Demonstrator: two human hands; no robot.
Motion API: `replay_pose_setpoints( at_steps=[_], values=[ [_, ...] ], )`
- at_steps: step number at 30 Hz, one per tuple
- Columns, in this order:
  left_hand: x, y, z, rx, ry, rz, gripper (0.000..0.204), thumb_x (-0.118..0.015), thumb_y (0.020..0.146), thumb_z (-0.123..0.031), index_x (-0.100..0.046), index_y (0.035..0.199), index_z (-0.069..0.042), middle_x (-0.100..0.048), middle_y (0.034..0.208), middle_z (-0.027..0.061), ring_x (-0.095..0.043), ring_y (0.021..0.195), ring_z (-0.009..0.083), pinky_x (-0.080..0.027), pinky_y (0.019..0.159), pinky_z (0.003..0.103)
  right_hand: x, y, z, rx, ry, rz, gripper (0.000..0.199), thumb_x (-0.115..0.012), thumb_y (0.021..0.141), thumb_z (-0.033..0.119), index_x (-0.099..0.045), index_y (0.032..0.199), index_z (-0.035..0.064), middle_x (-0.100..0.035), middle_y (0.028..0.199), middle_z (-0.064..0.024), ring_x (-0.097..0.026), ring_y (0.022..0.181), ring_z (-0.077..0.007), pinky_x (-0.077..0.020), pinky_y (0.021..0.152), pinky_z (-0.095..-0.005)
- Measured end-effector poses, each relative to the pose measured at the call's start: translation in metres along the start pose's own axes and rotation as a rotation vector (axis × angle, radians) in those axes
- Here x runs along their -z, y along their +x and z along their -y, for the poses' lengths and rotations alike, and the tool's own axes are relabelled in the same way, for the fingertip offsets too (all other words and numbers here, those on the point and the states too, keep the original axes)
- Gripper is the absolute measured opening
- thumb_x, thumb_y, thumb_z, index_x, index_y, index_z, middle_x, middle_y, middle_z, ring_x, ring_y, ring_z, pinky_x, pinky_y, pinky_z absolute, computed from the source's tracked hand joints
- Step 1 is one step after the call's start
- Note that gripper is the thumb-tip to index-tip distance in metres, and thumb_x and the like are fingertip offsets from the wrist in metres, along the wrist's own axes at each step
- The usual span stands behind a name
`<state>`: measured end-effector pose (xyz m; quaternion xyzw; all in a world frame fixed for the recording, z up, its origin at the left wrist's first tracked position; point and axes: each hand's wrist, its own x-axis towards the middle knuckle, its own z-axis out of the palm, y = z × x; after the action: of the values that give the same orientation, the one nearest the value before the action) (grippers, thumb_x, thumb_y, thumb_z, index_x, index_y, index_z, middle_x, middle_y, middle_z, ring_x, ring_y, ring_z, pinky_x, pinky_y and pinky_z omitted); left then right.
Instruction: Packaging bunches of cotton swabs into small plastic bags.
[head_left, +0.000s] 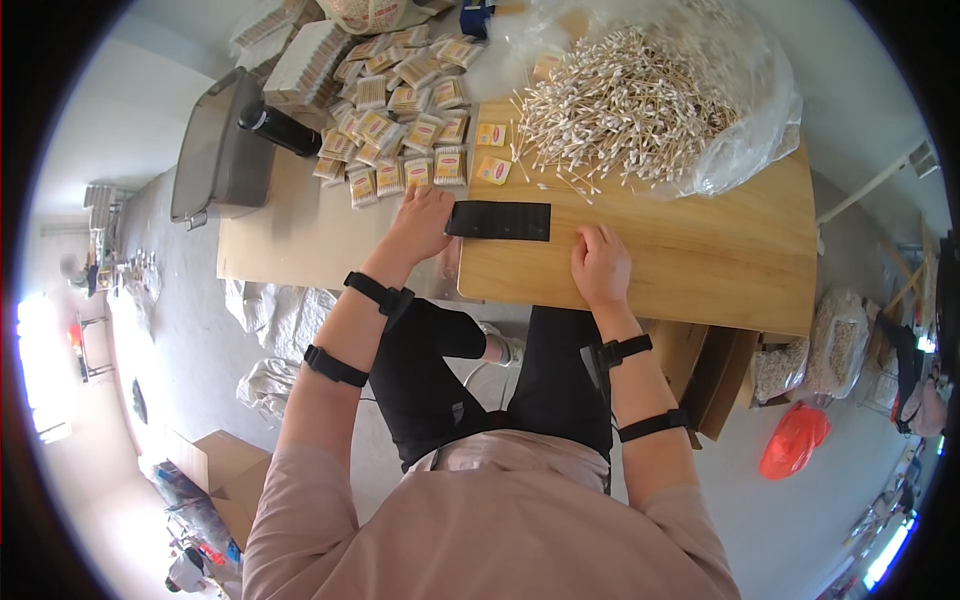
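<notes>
Starting at the far left, a grey plastic bin (pixel 215 150) sits at the edge of the counter (pixel 700 250), with a black bottle (pixel 280 128) lying on its side just next to it. Right of that is a big messy spread of small packed cotton swab packets (pixel 400 120), some touching each other, reaching almost down to the left hand (pixel 418 225).

That left hand is resting flat-ish on the counter, fingers loosely spread, and its fingertips are touching the left end of a black rectangular strip (pixel 498 220). The strip lies flat near the front part of the wooden counter, between both hands, just below two loose yellow packets (pixel 492 152). Neither hand is actually gripping it.

The right hand (pixel 600 265) is a bit to the right and nearer the counter's front edge, palm down, fingers relaxed and open, holding nothing, close to the strip's right end but not touching it.

Further up and to the right, a huge pile of loose cotton swabs (pixel 630 100) sits on a clear plastic bag (pixel 750 140).
</notes>
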<state>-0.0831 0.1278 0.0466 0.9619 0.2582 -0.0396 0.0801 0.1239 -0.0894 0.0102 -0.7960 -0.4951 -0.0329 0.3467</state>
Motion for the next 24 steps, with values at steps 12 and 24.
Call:
replay_pose_setpoints(
  at_steps=[12,24],
  values=[
    [-0.012,0.002,0.014,0.064,-0.285,0.057,0.064,-0.077,0.068,-0.014,-0.045,0.123,-0.006,-0.058,0.112,0.0179,-0.054,0.111,0.0367,-0.045,0.094,0.044,-0.003,0.000,-0.003,-0.016,-0.012,0.018,0.012,-0.062,0.074,0.005,-0.059,0.086,0.0076,-0.057,0.083,-0.0109,-0.060,0.075,-0.0319,-0.0504,0.065,-0.0415],
    [-0.014,0.010,0.016,-0.048,-0.220,0.088,0.084,-0.073,0.070,-0.010,-0.031,0.143,-0.014,-0.052,0.127,0.0185,-0.049,0.121,0.0380,-0.040,0.102,0.046,-0.001,0.001,0.001,-0.024,-0.008,0.016,0.011,-0.062,0.075,0.006,-0.058,0.084,0.0081,-0.057,0.082,-0.0106,-0.060,0.077,-0.0317,-0.0503,0.066,-0.0417]
  ],
)
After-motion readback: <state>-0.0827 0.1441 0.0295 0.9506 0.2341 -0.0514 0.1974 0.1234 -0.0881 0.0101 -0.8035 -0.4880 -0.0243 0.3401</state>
